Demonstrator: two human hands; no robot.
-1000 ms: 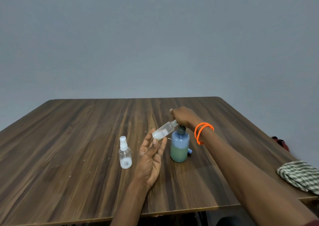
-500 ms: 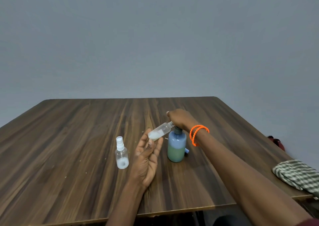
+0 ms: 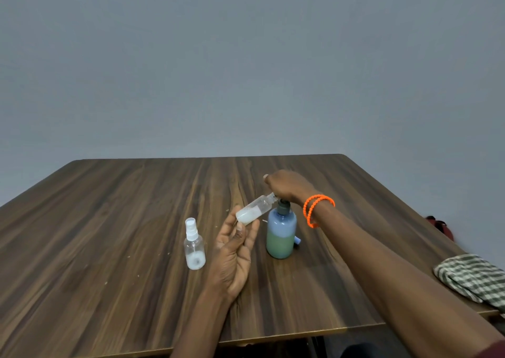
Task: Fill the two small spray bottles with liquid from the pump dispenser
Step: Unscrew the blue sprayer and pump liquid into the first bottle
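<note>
Left hand (image 3: 235, 251) fingers pinching tilted spray bottle (image 3: 254, 210), neck pointing up-right under pump dispenser (image 3: 281, 230), right hand (image 3: 289, 186) fingers curling over pump, no readable labels

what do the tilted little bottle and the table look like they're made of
Tilted bottle: probably clear plastic, since white liquid shows through its wall.
Table: dark wood or a wood-look laminate, with streaked grain and a dull sheen; which one cannot be told.

No text, label, brand, number or sign can be read anywhere: the pump dispenser (image 3: 281, 232), the two spray bottles (image 3: 194, 248) (image 3: 254, 210) and the cloth (image 3: 472, 278) at the tabletop's right edge all show plain, unlettered surfaces.
</note>
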